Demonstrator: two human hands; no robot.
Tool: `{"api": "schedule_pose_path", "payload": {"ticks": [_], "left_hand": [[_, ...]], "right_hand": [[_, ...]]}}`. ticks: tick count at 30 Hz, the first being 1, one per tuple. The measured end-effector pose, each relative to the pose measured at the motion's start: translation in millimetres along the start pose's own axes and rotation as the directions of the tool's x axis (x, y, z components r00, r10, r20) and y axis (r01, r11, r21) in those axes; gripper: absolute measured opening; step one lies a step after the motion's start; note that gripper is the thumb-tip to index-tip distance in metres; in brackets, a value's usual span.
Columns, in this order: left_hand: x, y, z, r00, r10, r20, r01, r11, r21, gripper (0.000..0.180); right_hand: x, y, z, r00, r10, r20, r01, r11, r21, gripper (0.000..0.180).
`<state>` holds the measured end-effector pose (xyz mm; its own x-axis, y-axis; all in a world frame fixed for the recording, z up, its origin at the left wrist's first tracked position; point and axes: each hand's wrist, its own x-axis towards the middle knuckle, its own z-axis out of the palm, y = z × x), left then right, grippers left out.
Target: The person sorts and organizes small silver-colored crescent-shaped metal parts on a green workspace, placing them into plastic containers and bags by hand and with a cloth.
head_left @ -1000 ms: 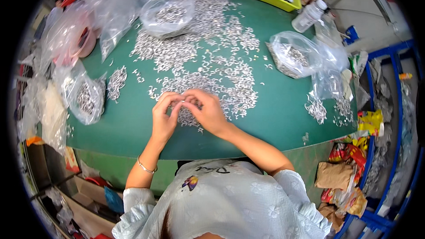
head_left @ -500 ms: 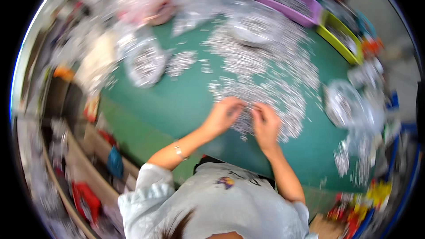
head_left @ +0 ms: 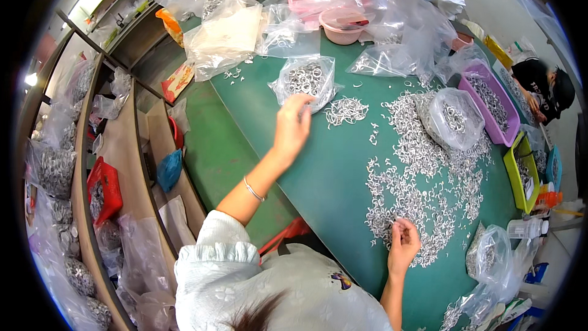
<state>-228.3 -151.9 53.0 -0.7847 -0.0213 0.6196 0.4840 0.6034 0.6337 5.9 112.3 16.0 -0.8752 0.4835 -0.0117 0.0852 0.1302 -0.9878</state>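
My left hand (head_left: 291,127) reaches to the near edge of an open clear plastic bag (head_left: 323,95) that holds round silver rings (head_left: 304,78). Its thumb and fingers are apart at the bag's lip, and nothing shows between them. At the near left edge of a wide spread of small curved silver metal pieces (head_left: 422,199), my right hand (head_left: 404,245) is closed in a pinch. A tiny silver piece (head_left: 395,219) seems to sit at its fingertips, too small to make out fully. A smaller heap of silver pieces (head_left: 346,111) lies right of the bag.
Another filled clear bag (head_left: 456,119) rests on the spread, beside a purple bin (head_left: 490,104) and a green bin (head_left: 522,171). Plastic bags and a pink bowl (head_left: 342,27) line the far side. Shelves (head_left: 116,165) stand left. A person (head_left: 545,92) sits at far right.
Both hands were together at the spread of pieces. My left hand has moved away left to the bag of rings; the right stays at the spread. The view has turned left.
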Motion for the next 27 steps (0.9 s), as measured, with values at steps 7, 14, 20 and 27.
{"api": "schedule_pose_path", "payload": {"ticks": [7,14,20,27], "left_hand": [[-3.9,29.6,-7.5,0.957,0.061,0.283,-0.010,0.984,-0.180,0.023],[-85.1,98.6,10.0,0.578,0.279,0.767,0.304,0.798,-0.520,0.024],[-97.0,112.1,19.8,0.604,0.154,0.782,0.393,0.796,-0.461,0.012],[-64.0,49.1,68.5,0.875,-0.131,0.465,0.266,0.935,-0.236,0.011]], "right_hand": [[-2.6,-6.4,7.9,0.996,0.079,0.030,-0.082,0.991,0.103,0.018],[-2.1,-30.2,32.9,0.972,0.143,0.187,-0.184,0.957,0.226,0.022],[-7.5,-29.8,23.9,0.954,0.201,0.224,-0.264,0.916,0.301,0.025],[-39.5,-27.3,-16.6,0.948,0.276,0.160,-0.314,0.899,0.306,0.023]]}}
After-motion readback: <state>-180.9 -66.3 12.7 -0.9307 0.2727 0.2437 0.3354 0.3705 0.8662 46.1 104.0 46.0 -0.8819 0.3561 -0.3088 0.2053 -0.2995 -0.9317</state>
